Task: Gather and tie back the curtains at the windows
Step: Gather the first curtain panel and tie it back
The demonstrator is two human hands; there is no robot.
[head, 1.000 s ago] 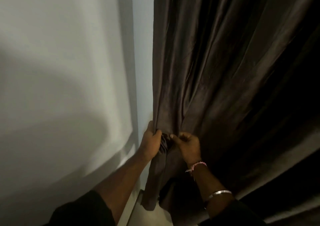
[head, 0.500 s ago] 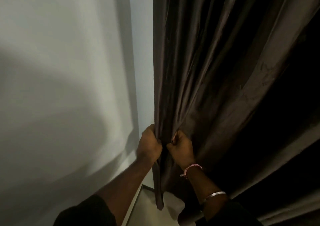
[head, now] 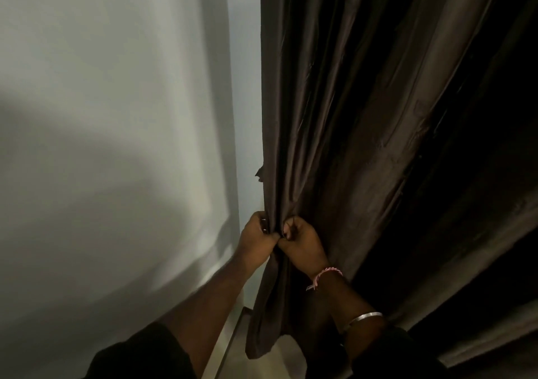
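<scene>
1. The left hand and the right hand sit knuckle to knuckle, touching, each with fingers curled tight round the same bunch of curtain near its wall-side edge.
2. A pink thread band and a metal bangle circle the right wrist; dark sleeves show at the bottom of the view.
3. To do this gathering step well, I would judge it best to keep both grips level, draw further folds from the right into the bunch one pleat at a time, and hold the bundle firm, so that nothing slips before a tie goes round.
4. No tie or hook can be made out here; a small dark tab juts from the curtain's edge above the hands, and what it is cannot be told.
5. The curtain is dark brown with a faint sheen, hanging in long folds that narrow toward the hands; its loose tail drops below them.
6. It hangs just beside a pale wall, filling the right of the view.
</scene>
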